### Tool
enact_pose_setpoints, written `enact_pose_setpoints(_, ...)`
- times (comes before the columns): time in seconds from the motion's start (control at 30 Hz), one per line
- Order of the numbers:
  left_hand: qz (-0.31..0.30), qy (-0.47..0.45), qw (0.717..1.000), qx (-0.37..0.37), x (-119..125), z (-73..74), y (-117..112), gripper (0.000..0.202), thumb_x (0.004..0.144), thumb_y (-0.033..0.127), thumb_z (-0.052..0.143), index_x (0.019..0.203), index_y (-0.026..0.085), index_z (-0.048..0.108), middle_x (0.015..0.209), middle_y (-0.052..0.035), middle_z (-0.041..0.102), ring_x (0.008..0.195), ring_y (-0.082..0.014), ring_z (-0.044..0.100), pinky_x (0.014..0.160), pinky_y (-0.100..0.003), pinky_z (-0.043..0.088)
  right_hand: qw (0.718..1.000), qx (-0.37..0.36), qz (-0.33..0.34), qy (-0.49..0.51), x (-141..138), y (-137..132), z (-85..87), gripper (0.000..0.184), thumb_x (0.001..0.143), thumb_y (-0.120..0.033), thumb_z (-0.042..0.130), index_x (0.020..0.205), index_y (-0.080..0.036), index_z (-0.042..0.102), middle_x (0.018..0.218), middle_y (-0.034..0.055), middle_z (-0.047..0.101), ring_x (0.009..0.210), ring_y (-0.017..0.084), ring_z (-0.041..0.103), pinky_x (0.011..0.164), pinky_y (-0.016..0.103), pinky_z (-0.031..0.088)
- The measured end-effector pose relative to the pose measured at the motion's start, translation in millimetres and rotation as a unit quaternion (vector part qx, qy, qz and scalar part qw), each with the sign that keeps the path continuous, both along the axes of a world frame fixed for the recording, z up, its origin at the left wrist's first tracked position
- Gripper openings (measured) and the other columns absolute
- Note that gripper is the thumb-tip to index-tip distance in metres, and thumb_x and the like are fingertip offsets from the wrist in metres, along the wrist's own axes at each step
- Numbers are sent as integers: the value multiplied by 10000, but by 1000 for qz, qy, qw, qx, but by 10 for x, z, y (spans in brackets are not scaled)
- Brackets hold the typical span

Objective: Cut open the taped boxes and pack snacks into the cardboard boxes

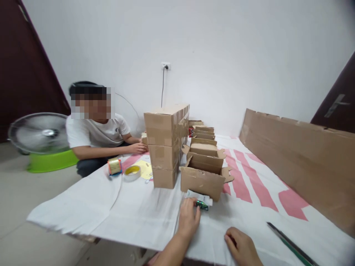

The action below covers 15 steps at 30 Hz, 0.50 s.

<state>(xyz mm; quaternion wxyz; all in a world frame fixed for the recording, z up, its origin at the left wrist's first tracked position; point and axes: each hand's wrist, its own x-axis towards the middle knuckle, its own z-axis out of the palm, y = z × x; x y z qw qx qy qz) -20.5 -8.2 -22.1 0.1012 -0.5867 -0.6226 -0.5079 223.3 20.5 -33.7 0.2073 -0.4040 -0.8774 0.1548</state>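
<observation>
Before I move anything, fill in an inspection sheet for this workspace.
Surface: white cloth with pink shapes, creased.
Work items: white tube and green item before the nearest open carton; stacked boxes, three high, alongside.
Clutter: tape roll lying flat, wider roll beside it, green-handled tool at right.
Hands: left hand at the tube and green item, grip unclear; right hand loosely curled at the cloth's near edge.
Cables: black cord hanging from wall socket, lower end hidden.
Surroundings: co-worker, fan, standing cardboard sheet.
</observation>
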Motion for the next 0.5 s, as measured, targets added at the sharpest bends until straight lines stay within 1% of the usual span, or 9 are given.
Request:
enact_pose_setpoints(0.07, 39, 8, 999, 25, -31, -15, 20, 163, 852, 185, 493, 1013, 170, 507, 932, -93, 578, 888, -248, 558, 790, -432, 491, 1000, -4, 10, -9, 3, 8, 30, 271, 927, -344, 388, 783, -222, 582, 750, 19, 664, 699, 171, 633, 657, 255, 442)
enact_pose_setpoints(0.17, 116, 20, 992, 53, -69, -59, 61, 252, 854, 247, 527, 1086, 160, 482, 1066, -129, 535, 1023, -290, 518, 877, -507, 465, 1000, -6, 24, -9, 7, 20, 56, 269, 923, -328, 383, 782, -216, 583, 766, 26, 667, 711, 172, 629, 659, 258, 435)
enact_pose_setpoints(0.2, 136, 21, 989, 54, -78, -78, 77, 284, 850, 264, 537, 1106, 158, 475, 1111, -139, 514, 1066, -303, 500, 901, -525, 455, 1000, -7, 29, -4, 10, 21, 58, 267, 922, -323, 383, 780, -214, 583, 770, 28, 668, 715, 171, 628, 663, 257, 434)
enact_pose_setpoints(0.27, 157, 11, 987, 40, -91, -117, 108, 341, 840, 285, 546, 1140, 149, 460, 1202, -162, 464, 1150, -329, 459, 947, -554, 432, 999, -11, 41, 10, 17, 24, 51, 262, 919, -314, 385, 777, -213, 580, 767, 26, 666, 712, 166, 624, 664, 253, 431)
enact_pose_setpoints(0.37, 155, -23, 988, 5, -102, -164, 138, 400, 830, 303, 549, 1177, 142, 436, 1312, -183, 396, 1252, -352, 397, 1007, -577, 393, 998, -22, 48, 31, 25, 34, 25, 255, 916, -302, 386, 767, -215, 574, 752, 21, 660, 695, 157, 613, 657, 246, 426)
enact_pose_setpoints(0.5, 108, -79, 990, -45, -118, -210, 150, 469, 822, 300, 551, 1235, 131, 407, 1410, -197, 330, 1344, -350, 334, 1073, -561, 350, 998, -36, 43, 31, 16, 49, -13, 231, 903, -282, 400, 762, -220, 573, 750, 15, 659, 693, 155, 608, 653, 246, 423)
